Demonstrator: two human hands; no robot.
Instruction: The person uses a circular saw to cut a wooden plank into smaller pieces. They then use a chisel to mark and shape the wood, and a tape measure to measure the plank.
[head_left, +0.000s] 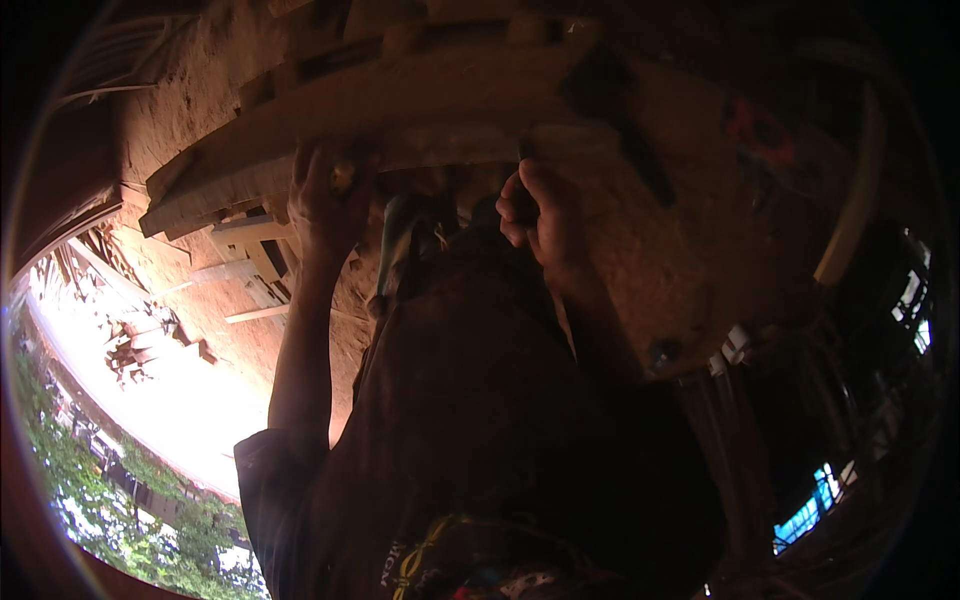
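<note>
A long wooden plank (240, 180) runs across in front of me, its left end nearer and better lit. My left hand (328, 205) is closed at the plank's near edge, around a small round thing with a yellowish face (342, 178). Its kind is too dark to tell. My right hand (545, 215) is curled with the thumb on top, just on the near side of the plank. A thin dark tip shows above that thumb, but what the fingers hold is hidden. Beyond the right hand lies a dark, long-handled tool (640, 150) across the plank's right part.
Wood offcuts (262, 245) lie on the reddish dirt floor (650, 260) at the left. A red tool (755, 130) and a curved strip of wood (850, 225) are at the right. More timber (450, 38) stands at the far side. Bright daylight enters from the left.
</note>
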